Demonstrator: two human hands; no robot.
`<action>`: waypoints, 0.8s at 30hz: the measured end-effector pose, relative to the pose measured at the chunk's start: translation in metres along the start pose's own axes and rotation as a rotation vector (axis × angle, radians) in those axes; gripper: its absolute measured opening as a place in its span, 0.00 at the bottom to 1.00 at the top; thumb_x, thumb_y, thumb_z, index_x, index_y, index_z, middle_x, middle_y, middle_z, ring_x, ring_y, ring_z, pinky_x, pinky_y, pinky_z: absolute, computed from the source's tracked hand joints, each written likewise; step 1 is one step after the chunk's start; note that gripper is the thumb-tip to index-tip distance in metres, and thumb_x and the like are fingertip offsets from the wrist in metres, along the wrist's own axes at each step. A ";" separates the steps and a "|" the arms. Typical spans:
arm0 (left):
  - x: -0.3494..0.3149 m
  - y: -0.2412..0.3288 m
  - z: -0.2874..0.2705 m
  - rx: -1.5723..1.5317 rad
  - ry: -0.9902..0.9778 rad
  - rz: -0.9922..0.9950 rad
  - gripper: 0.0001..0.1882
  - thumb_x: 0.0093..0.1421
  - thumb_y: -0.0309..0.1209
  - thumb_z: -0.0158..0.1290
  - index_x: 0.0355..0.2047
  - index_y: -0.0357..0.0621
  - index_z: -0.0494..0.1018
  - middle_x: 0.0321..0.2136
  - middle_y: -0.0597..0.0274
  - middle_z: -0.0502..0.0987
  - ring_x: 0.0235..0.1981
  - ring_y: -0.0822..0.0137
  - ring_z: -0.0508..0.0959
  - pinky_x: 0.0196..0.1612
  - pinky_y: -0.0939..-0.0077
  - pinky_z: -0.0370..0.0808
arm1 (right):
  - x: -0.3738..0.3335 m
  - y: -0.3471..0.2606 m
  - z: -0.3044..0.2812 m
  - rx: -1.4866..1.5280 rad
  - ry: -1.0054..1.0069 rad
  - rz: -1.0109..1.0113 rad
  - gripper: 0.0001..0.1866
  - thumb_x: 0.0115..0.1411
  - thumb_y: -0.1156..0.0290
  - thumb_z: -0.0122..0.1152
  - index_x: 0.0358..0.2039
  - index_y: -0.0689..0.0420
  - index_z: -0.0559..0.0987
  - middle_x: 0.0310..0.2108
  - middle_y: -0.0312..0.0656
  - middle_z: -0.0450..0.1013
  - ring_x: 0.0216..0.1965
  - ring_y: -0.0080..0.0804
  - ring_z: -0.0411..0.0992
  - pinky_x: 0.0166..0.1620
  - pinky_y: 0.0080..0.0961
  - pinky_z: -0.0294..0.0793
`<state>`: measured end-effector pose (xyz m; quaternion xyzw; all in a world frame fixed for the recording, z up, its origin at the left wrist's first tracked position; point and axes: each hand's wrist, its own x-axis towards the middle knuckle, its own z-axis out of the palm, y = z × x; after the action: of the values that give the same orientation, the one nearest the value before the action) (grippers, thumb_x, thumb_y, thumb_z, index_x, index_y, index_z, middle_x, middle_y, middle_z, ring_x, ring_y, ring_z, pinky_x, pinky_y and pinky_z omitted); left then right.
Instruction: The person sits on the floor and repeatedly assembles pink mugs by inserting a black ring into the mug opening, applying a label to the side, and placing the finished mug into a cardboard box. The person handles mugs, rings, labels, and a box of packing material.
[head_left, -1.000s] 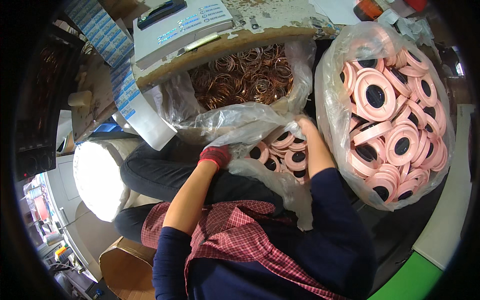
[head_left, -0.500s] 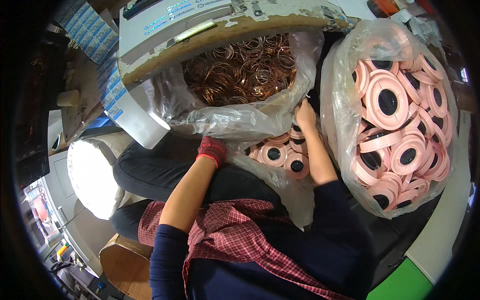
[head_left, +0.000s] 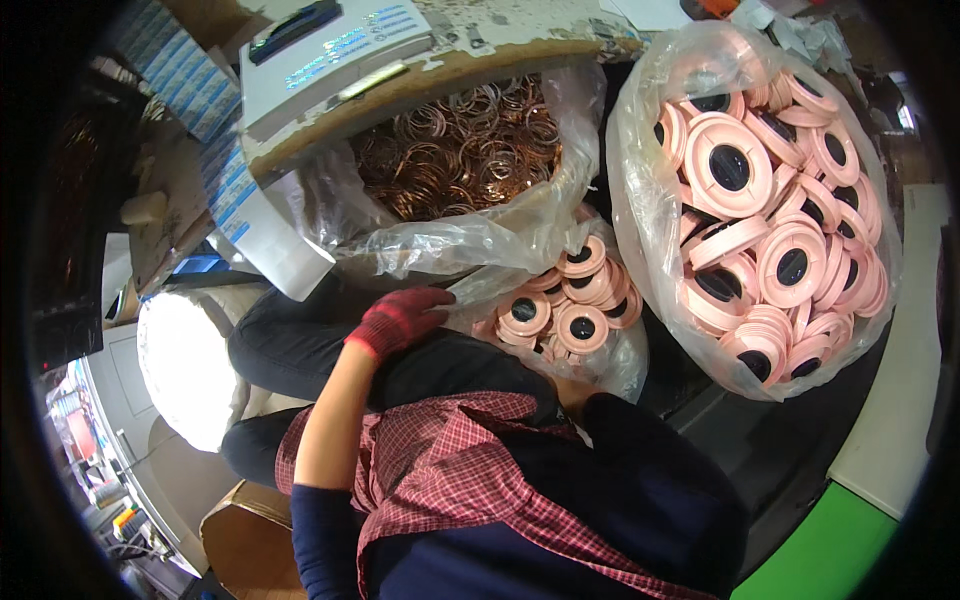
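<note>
Head view: the person sits with three clear plastic bags crowded round their lap, each with its mouth rolled open so the parts can be reached from above. The left hand, in a red knit glove, rests at the edge of the small bag of pink plastic spools on the lap; its fingers lie stretched and close together on the film, seemingly holding the mouth open, and pinch nothing that shows. The right hand is out of sight; only its dark sleeve shows, running toward that same bag, so I cannot tell its grip. Behind, a bag of copper wire rings sits half under the worn edge of the surface. A larger bag of pink spools stands well to the right.
</note>
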<state>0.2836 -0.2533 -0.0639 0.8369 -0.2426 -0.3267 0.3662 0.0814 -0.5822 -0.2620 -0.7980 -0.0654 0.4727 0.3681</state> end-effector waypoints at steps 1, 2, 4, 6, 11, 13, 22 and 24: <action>-0.025 0.005 -0.014 -0.034 0.103 0.017 0.19 0.66 0.34 0.55 0.57 0.46 0.76 0.54 0.51 0.79 0.56 0.53 0.77 0.61 0.62 0.72 | 0.010 -0.005 -0.007 -0.024 -0.006 -0.007 0.25 0.68 0.58 0.53 0.58 0.61 0.72 0.52 0.53 0.74 0.54 0.47 0.72 0.56 0.40 0.71; -0.053 0.007 -0.028 -0.062 0.287 0.108 0.19 0.66 0.30 0.56 0.56 0.43 0.76 0.54 0.52 0.79 0.56 0.55 0.77 0.61 0.63 0.71 | 0.020 -0.012 -0.014 -0.054 -0.008 -0.010 0.25 0.68 0.58 0.52 0.58 0.61 0.72 0.52 0.53 0.74 0.54 0.47 0.72 0.56 0.40 0.71; -0.127 0.005 -0.049 -0.145 0.566 -0.007 0.17 0.66 0.27 0.54 0.55 0.41 0.77 0.51 0.51 0.80 0.55 0.55 0.78 0.59 0.65 0.73 | 0.042 -0.025 -0.031 -0.111 0.019 -0.014 0.25 0.68 0.57 0.52 0.59 0.61 0.72 0.53 0.53 0.74 0.54 0.47 0.72 0.57 0.40 0.70; -0.214 -0.011 -0.055 -0.422 0.909 -0.196 0.17 0.69 0.26 0.51 0.57 0.38 0.75 0.53 0.55 0.79 0.55 0.62 0.77 0.60 0.68 0.72 | 0.071 -0.042 -0.054 -0.153 0.080 0.003 0.25 0.68 0.57 0.52 0.59 0.61 0.72 0.53 0.53 0.74 0.54 0.46 0.72 0.57 0.40 0.70; -0.409 -0.067 0.030 -0.395 1.662 -0.423 0.16 0.72 0.27 0.51 0.56 0.33 0.74 0.52 0.53 0.78 0.53 0.64 0.78 0.61 0.67 0.75 | 0.127 -0.100 -0.121 -0.202 0.228 0.010 0.26 0.69 0.56 0.51 0.59 0.61 0.72 0.54 0.52 0.73 0.55 0.46 0.72 0.58 0.40 0.70; -0.456 -0.070 0.106 -0.632 1.868 -0.393 0.15 0.71 0.28 0.52 0.55 0.37 0.75 0.51 0.55 0.79 0.52 0.64 0.78 0.60 0.68 0.74 | 0.159 -0.137 -0.122 -0.175 0.213 -0.041 0.26 0.69 0.56 0.51 0.60 0.61 0.71 0.54 0.51 0.73 0.55 0.46 0.72 0.58 0.40 0.70; -0.416 0.063 0.463 0.172 2.253 -1.788 0.14 0.64 0.30 0.57 0.50 0.46 0.78 0.49 0.57 0.81 0.51 0.58 0.79 0.57 0.67 0.74 | 0.231 -0.263 0.012 0.261 -0.286 0.168 0.27 0.70 0.54 0.49 0.61 0.61 0.71 0.56 0.50 0.73 0.57 0.46 0.71 0.60 0.40 0.69; -0.379 0.112 0.522 -0.081 2.121 -2.311 0.17 0.61 0.31 0.58 0.50 0.46 0.77 0.50 0.56 0.79 0.54 0.54 0.77 0.59 0.63 0.72 | 0.226 -0.281 0.007 0.259 -0.263 0.218 0.27 0.70 0.54 0.49 0.61 0.61 0.71 0.56 0.50 0.73 0.57 0.45 0.71 0.60 0.40 0.69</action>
<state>-0.3666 -0.3145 -0.1084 0.3918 0.8718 0.2891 -0.0543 0.2672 -0.2736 -0.2412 -0.6779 0.0351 0.6141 0.4026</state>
